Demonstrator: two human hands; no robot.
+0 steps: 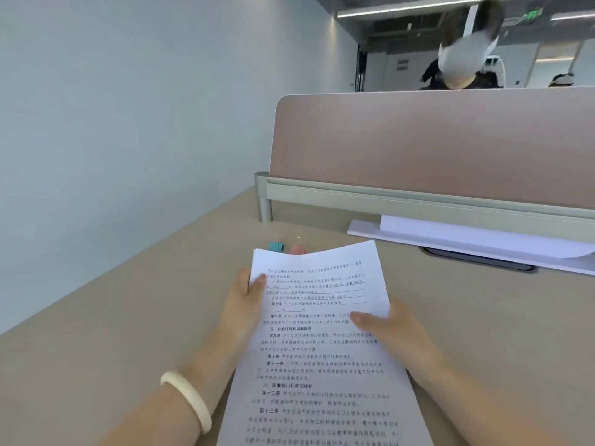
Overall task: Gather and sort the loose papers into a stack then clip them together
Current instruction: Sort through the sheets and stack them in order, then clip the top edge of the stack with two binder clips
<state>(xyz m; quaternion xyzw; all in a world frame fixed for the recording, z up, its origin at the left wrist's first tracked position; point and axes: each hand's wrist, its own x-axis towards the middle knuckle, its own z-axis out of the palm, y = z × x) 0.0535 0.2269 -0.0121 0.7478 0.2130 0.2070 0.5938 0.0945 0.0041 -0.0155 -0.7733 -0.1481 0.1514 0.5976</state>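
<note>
Head view — both hands (248,300) pinch flat printed papers (322,342)

Beige desk (128,317) w/ pinkish divider (434,143) at back, grey wall (128,91) on left, person (463,59) behind divider.

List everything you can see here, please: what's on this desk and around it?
Printed papers: held sheaf, sheet count unclear, white with black text, above the desk's near edge.
Teal binder clip: one, teal, on the desk just beyond the papers.
Pink binder clip: one, pink, right of the teal one.
White sheets: a pile, white, under the partition, far right.
Desk: one, beige.
Partition: one, dusty pink, along the desk's far side.
Person: one, blurred, behind the partition.
Bracelet: one, cream, left wrist.
Left hand: grips the papers' left edge.
Right hand: grips their right edge.
</note>
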